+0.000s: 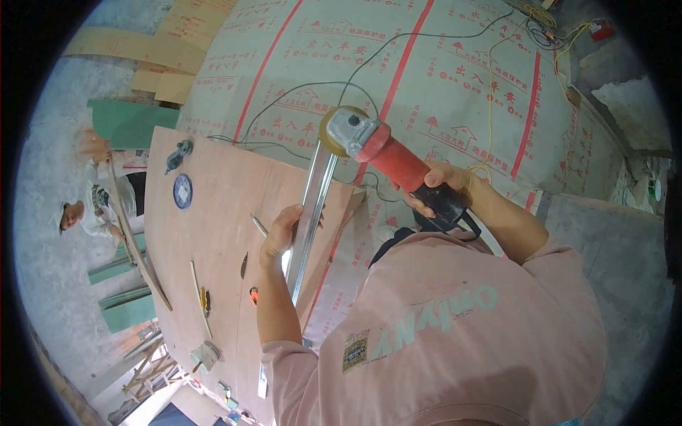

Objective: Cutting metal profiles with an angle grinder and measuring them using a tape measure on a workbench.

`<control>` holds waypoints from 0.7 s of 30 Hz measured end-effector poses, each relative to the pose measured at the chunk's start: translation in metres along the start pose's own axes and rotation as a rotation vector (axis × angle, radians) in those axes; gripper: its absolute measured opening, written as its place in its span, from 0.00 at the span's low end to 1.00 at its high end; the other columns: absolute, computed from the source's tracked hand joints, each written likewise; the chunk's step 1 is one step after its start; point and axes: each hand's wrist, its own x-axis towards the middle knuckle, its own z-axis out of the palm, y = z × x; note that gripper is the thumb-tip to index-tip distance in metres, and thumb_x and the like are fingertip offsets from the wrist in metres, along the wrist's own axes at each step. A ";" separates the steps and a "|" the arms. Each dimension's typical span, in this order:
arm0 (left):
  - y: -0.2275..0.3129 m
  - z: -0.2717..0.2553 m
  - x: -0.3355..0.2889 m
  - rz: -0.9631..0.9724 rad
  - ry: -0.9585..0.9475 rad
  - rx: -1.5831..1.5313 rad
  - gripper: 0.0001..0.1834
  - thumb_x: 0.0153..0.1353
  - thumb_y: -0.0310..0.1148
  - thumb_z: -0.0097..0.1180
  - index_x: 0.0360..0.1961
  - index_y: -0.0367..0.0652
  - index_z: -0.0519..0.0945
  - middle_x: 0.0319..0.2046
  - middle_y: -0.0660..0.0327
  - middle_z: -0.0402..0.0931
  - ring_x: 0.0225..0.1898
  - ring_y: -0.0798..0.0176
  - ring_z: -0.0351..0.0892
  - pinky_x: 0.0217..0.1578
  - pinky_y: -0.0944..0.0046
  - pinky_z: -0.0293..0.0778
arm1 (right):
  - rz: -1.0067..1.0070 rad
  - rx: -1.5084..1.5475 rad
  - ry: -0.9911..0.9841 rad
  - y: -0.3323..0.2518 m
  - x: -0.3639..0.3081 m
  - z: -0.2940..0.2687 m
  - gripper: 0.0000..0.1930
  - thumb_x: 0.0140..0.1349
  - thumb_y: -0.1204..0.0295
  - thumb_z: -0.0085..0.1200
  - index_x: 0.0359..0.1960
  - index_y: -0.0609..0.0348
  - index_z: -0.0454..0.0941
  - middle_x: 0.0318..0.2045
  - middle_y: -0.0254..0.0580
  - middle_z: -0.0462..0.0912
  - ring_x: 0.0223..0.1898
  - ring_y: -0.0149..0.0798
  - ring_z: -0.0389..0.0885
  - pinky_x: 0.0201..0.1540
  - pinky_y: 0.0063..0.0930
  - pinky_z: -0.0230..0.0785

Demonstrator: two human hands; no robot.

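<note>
So the right hand (452, 186) is grasping a red-and-black angle grinder (403, 165) by its dark rear handle, and the left hand (278, 233) is wrapping around a shiny metal channel (310, 221), firmly by the look of it. That channel is sloping up to the grinder's disc (329, 135), right by the wooden tabletop's (231, 188) edge. The grinder head is sitting out past that edge, over the printed floor sheeting (462, 85), which is spreading wide ahead and to the right. A black cable (415, 34) is looping across the sheeting near the head, so that side's got a line running through it. A co-worker (99, 202) is handling a long board (128, 220) at the table's far left side, well apart from the grinder.

Harder bits: I can't tell whether the disc is actually touching the channel. Most of the left fingers are hiding behind the metal, the channel's lower end is disappearing by the forearm, and that forearm is partly covering a small orange item (253, 295).
</note>
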 end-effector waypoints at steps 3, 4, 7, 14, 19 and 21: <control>0.005 0.003 -0.003 -0.005 0.004 -0.036 0.24 0.74 0.43 0.40 0.46 0.31 0.80 0.38 0.51 0.83 0.41 0.58 0.83 0.49 0.60 0.76 | 0.013 0.060 0.055 0.005 -0.003 -0.003 0.38 0.45 0.54 0.72 0.53 0.64 0.70 0.25 0.48 0.81 0.22 0.38 0.83 0.27 0.29 0.79; 0.006 0.003 -0.003 0.001 0.013 -0.034 0.24 0.74 0.42 0.39 0.45 0.30 0.80 0.38 0.51 0.83 0.41 0.58 0.83 0.49 0.59 0.76 | 0.008 0.081 0.056 0.003 -0.005 0.000 0.38 0.45 0.54 0.72 0.53 0.63 0.70 0.26 0.48 0.81 0.22 0.37 0.83 0.27 0.29 0.79; 0.006 0.004 -0.002 -0.003 0.019 -0.013 0.24 0.74 0.41 0.39 0.44 0.30 0.80 0.38 0.50 0.83 0.41 0.58 0.83 0.50 0.59 0.76 | -0.002 0.071 0.049 0.000 -0.005 0.005 0.38 0.45 0.54 0.72 0.53 0.63 0.70 0.26 0.48 0.81 0.22 0.37 0.83 0.27 0.29 0.79; 0.006 0.016 -0.001 -0.009 0.000 0.014 0.24 0.74 0.42 0.38 0.45 0.31 0.79 0.37 0.50 0.83 0.38 0.57 0.84 0.47 0.60 0.78 | 0.016 -0.074 0.080 0.001 0.001 0.003 0.39 0.44 0.51 0.73 0.53 0.62 0.70 0.27 0.44 0.80 0.23 0.36 0.83 0.26 0.28 0.79; 0.010 0.016 0.001 0.033 -0.008 -0.080 0.23 0.75 0.43 0.38 0.45 0.33 0.78 0.34 0.52 0.82 0.36 0.58 0.84 0.41 0.60 0.80 | -0.016 -0.008 0.127 0.002 -0.008 -0.001 0.39 0.46 0.52 0.72 0.54 0.63 0.70 0.27 0.45 0.80 0.23 0.36 0.84 0.27 0.28 0.80; 0.004 0.004 0.003 0.002 0.018 -0.040 0.22 0.75 0.43 0.39 0.44 0.34 0.78 0.33 0.53 0.81 0.34 0.59 0.82 0.39 0.60 0.79 | -0.017 0.041 0.146 0.000 -0.010 -0.001 0.38 0.47 0.52 0.72 0.55 0.64 0.69 0.27 0.45 0.80 0.23 0.37 0.84 0.27 0.29 0.80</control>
